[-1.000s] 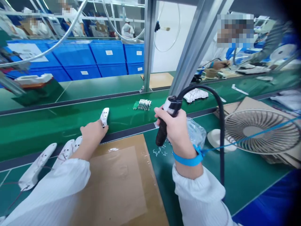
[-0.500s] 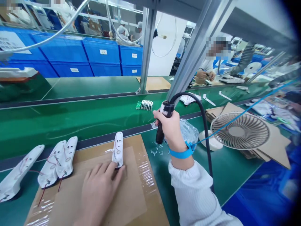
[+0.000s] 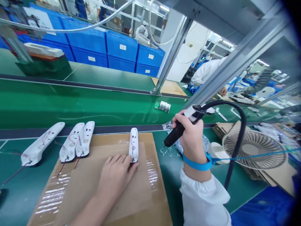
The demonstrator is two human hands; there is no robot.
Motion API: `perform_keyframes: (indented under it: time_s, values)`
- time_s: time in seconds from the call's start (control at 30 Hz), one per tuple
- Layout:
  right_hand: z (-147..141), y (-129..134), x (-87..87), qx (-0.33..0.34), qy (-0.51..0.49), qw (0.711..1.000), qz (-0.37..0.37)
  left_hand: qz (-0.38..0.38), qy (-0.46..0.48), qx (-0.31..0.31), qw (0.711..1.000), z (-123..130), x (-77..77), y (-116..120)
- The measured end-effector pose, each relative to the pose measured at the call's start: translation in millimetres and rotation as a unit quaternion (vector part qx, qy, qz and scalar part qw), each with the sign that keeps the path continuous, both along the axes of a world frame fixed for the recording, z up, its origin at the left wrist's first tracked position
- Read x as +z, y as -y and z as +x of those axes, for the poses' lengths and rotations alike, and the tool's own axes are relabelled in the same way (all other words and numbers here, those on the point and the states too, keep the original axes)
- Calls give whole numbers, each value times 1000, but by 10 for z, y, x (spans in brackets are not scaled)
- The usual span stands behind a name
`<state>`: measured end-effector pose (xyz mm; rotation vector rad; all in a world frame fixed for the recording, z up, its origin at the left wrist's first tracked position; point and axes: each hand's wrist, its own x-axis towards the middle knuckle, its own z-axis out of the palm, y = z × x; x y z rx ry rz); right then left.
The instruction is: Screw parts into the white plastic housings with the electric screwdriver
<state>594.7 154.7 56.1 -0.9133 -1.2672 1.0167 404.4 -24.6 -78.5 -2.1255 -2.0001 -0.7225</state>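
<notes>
My left hand (image 3: 116, 172) lies on the cardboard sheet (image 3: 145, 204), its thumb and fingers closed around the lower end of a white plastic housing (image 3: 134, 138). Small wires and dark fittings show inside that housing. Held up at the right, my right hand (image 3: 192, 135) grips a black electric screwdriver (image 3: 176, 133) by its body, tilted with the working end toward the lower left. A thick black cable (image 3: 242, 125) curves from its upper end. Small loose screws (image 3: 168, 152) lie scattered on the green bench below the screwdriver.
More wired white housings (image 3: 72, 141) stand at the left. A green circuit board (image 3: 156, 105) and a row of white parts (image 3: 165, 106) sit across the bench ledge. A beige fan grille (image 3: 254, 149) rests on cardboard at right. A blue wrist strap cord (image 3: 258, 155) stretches rightward.
The view has shifted, so the bench things appear elsewhere in the picture. The screwdriver has gone from nearly upright to slanting. My left hand stays at the same housing.
</notes>
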Motion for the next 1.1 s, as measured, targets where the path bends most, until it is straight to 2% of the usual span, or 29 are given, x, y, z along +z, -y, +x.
perform_keyframes:
  time_s: [0.13, 0.27, 0.37, 0.47, 0.7, 0.9, 1.1]
  values:
    - [-122, 197, 118, 42, -18, 999, 13, 9, 27, -7, 1000, 11, 9, -4]
    - [-257, 454, 219, 114, -66, 991, -5, 26, 125, -49, 991, 35, 32, -1]
    - [-318, 624, 251, 162, -84, 983, -14, 22, 185, -72, 980, 50, 56, 4]
    - [-340, 721, 254, 183, -84, 979, -12, 9, 204, -80, 976, 59, 68, 10]
    - [-346, 760, 251, 202, -47, 978, 17, -15, 195, -87, 977, 55, 41, -10]
    - [-325, 797, 310, 198, -59, 978, 21, -86, 137, -73, 984, 73, 33, -18]
    - [-304, 849, 324, 193, -65, 979, 32, -106, 114, -62, 986, 89, -21, -13]
